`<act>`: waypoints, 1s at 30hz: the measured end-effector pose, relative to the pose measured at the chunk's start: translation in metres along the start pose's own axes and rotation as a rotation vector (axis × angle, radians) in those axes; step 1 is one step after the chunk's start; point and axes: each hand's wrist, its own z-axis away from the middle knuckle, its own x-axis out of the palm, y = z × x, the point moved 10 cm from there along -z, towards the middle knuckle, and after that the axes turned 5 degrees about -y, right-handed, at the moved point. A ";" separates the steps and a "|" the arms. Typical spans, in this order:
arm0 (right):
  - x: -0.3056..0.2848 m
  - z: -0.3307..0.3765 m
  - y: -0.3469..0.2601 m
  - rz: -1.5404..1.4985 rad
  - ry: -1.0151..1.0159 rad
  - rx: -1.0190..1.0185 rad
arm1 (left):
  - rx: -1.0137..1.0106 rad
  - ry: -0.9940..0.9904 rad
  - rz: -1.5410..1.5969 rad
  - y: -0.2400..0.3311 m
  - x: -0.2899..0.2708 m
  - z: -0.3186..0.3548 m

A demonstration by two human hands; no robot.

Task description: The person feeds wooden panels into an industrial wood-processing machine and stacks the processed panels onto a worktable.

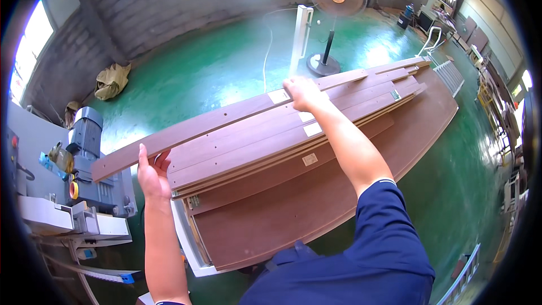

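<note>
A long brown wooden board (226,118) lies tilted on top of a stack of similar brown boards (265,147), which rests on a wide brown panel (293,214). My left hand (151,174) grips the near left end of the top board from below. My right hand (302,93), arm stretched out, holds the far edge of that same board near its middle. White labels are stuck on several boards.
A grey machine with an electric motor (84,135) stands at the left. On the green floor behind the boards are a standing fan (333,0), a white upright frame (301,34) and a crumpled sack (112,79). Shelves and equipment line the right wall.
</note>
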 end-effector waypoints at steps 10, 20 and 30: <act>-0.044 -0.031 -0.162 -0.278 -0.003 -0.473 | -0.135 -0.148 -0.001 -0.041 0.055 -0.039; 0.008 -0.095 -0.107 -0.313 -0.126 -0.266 | -0.405 -0.086 -0.370 -0.118 -0.130 0.083; 0.071 -0.106 -0.118 -0.240 -0.221 -0.247 | -0.759 0.530 -0.343 -0.214 -0.337 0.356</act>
